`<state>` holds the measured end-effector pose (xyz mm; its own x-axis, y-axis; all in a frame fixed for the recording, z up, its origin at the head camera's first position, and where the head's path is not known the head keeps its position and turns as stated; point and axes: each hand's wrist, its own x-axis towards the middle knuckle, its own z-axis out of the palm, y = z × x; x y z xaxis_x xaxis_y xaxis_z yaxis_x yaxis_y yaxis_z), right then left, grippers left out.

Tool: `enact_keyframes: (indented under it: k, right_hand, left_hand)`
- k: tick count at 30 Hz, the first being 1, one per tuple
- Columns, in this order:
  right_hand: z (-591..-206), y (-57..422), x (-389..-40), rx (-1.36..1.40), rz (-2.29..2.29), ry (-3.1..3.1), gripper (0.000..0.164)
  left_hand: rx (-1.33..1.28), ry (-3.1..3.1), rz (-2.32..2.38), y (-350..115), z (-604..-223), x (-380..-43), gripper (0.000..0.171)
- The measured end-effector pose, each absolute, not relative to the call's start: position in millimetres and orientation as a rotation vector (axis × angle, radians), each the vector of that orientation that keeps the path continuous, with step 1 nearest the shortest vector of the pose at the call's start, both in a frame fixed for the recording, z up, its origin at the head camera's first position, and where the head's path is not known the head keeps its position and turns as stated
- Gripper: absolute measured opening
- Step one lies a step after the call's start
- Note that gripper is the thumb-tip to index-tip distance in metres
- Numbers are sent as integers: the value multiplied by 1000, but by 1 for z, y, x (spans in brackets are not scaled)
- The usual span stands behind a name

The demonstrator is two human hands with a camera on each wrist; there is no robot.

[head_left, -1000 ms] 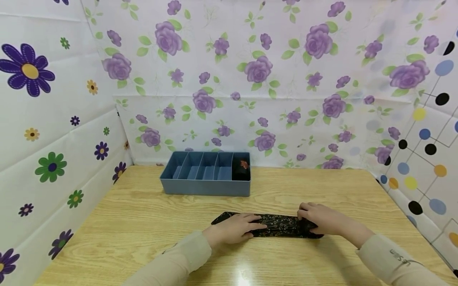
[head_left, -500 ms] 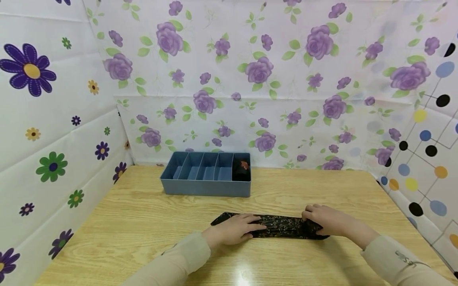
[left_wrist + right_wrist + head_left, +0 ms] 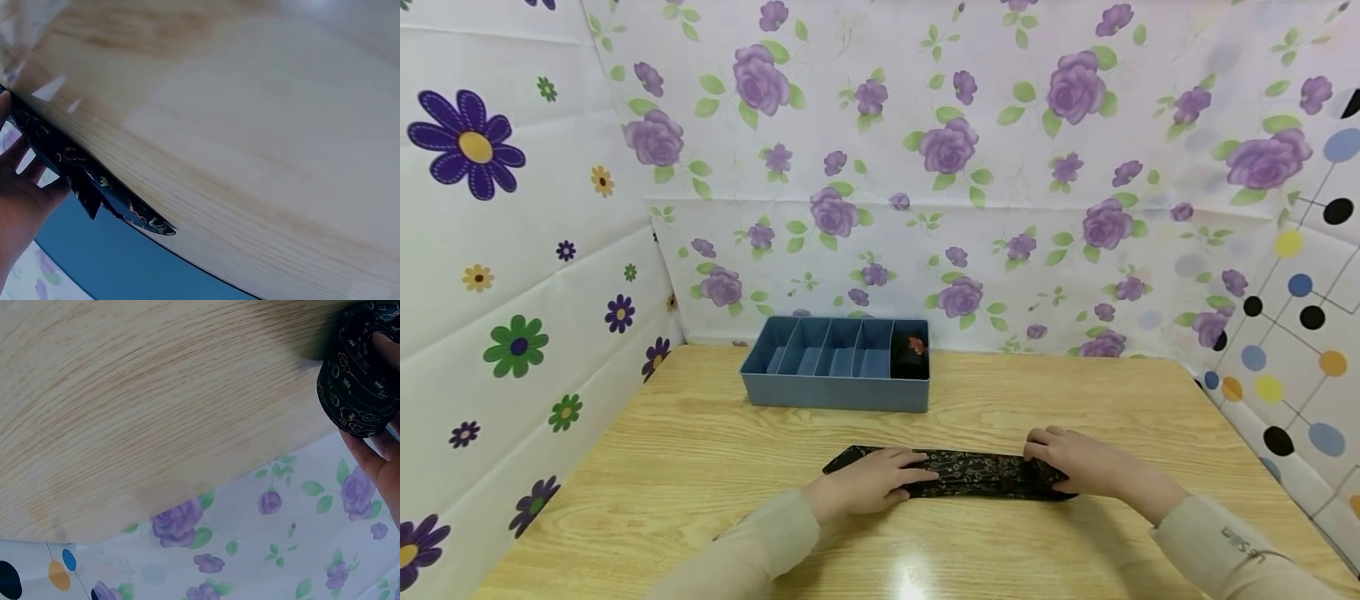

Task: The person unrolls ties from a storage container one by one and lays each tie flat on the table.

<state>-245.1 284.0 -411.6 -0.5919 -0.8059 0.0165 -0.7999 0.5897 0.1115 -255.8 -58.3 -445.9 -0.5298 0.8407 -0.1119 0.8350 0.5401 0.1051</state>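
A black necktie [image 3: 973, 473] with a small gold pattern lies lengthwise across the wooden table, its pointed tip to the left. My left hand [image 3: 868, 482] rests on it near that tip, fingers spread and fairly straight. At the other end, my right hand [image 3: 1078, 461] curls round the rolled-up part. In the right wrist view this roll [image 3: 353, 387] shows several wound layers, with the thumb at its inside and fingers beneath. The left wrist view shows the necktie's pointed end [image 3: 147, 219] beyond the left fingers, a loose flap hanging out beside it.
Behind the necktie stands a blue divided box [image 3: 835, 392], its compartments side by side. The rightmost one holds a black bundle [image 3: 910, 354] with a reddish leaf-like motif. A flowered cloth [image 3: 880, 167] walls the table's [image 3: 700, 467] back edge, with patterned cloths on both sides.
My left hand and the necktie's tip have shifted slightly left in the last half second. The right hand, still gripping the roll, moved a little right first, then back left.
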Motion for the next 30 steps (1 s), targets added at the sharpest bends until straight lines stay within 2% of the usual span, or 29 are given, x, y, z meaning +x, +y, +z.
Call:
enact_keyframes:
  k: [16,23,30]
  right_hand:
    - [-421,259,-245,1434,-83,-2652,45]
    - [-421,255,-246,1407,-103,-2724,46]
    - [-419,255,-245,1385,-77,-2763,46]
  left_hand:
    - [1421,2611,219,-101,-443,-254,48]
    - [1325,2620,216,-97,-435,-257,40]
    - [1373,2667,95,-75,-428,-257,37]
